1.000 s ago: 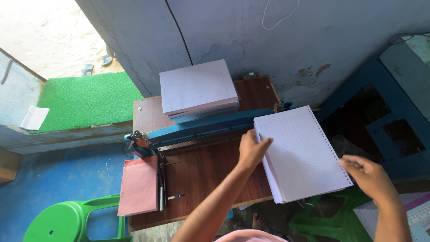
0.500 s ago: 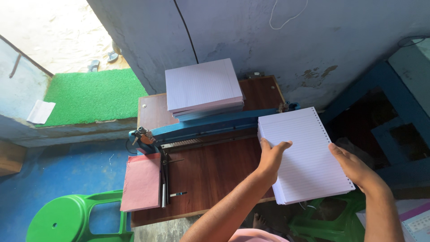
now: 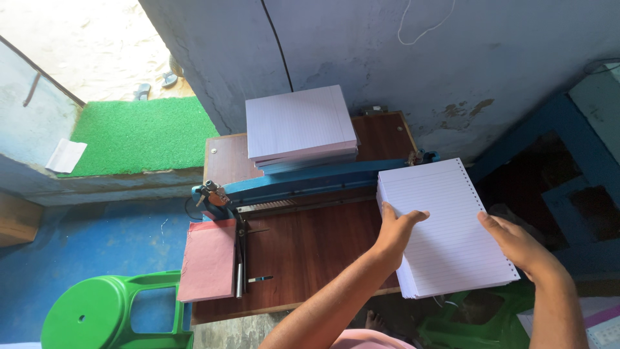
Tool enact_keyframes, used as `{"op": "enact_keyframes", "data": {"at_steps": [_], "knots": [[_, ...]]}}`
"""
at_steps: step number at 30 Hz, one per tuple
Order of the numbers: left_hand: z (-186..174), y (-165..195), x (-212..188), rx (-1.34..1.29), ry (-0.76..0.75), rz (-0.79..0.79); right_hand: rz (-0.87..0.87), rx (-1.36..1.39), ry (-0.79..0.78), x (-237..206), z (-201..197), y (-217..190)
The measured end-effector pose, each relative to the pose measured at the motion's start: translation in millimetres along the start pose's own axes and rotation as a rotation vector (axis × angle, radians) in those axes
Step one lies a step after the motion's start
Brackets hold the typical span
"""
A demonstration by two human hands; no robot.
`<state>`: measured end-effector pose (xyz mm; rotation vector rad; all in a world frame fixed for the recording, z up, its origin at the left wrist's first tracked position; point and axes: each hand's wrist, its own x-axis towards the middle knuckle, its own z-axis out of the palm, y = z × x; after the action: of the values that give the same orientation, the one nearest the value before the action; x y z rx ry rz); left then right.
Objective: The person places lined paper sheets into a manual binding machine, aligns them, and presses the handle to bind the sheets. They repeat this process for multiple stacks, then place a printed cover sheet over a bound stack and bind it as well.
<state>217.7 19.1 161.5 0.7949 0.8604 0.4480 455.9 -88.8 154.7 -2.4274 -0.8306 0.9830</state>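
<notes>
— How are your hands set right now?

— My left hand [image 3: 395, 229] is clamped on the left edge of the stack of lined sheets [image 3: 445, 226], thumb spread over the top page and the fingers tucked under it. My right hand [image 3: 516, 245] lies against the right edge, the one with the row of punched holes, fingers stretched flat along the paper and pressing inward. Both forearms come up from the bottom of the view. The stack sits tilted, its near corner hanging past the front right edge of the table.

— What is around it?

— A brown wooden table [image 3: 310, 245] with a long blue punching machine [image 3: 303, 181] lying across it. Behind the machine rests a second pile of lined paper [image 3: 300, 126]. A pink sheaf [image 3: 208, 262] lies at the left end, just beside a metal lever. A green plastic stool [image 3: 110, 317] stands on the blue floor to the left, and a green mat [image 3: 139, 136] lies by the open doorway. The wall behind is grey-blue.

— Anything different from a second ago?

— Yes. My left hand has slid down the left edge toward me, and my right hand has come up from the near corner onto the holed edge. The stack has stayed at the table's right end.
</notes>
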Motion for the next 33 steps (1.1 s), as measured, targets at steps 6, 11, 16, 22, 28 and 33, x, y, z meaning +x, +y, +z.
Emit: {"op": "enact_keyframes", "data": {"at_steps": [6, 11, 16, 22, 28, 33], "knots": [[-34, -3, 17, -0.072, 0.103, 0.012, -0.315, -0.103, 0.373, -19, -5, -51], [-89, -2, 43, -0.145, 0.214, 0.090, -0.622, -0.131, 0.363, -27, 8, -129], [-153, 7, 53, -0.282, 0.262, 0.141, -0.895, -0.223, 0.235, -12, 51, -207], [-232, 29, 54, -0.339, 0.361, 0.301, -1.017, -0.295, 0.120, 26, 111, -264], [-304, 69, 48, -0.329, 0.528, 0.377, -1.062, -0.459, 0.137, 63, 149, -282], [-322, 83, 45, -0.158, 0.627, 0.351, -0.987, -0.561, 0.135, 79, 164, -283]]}}
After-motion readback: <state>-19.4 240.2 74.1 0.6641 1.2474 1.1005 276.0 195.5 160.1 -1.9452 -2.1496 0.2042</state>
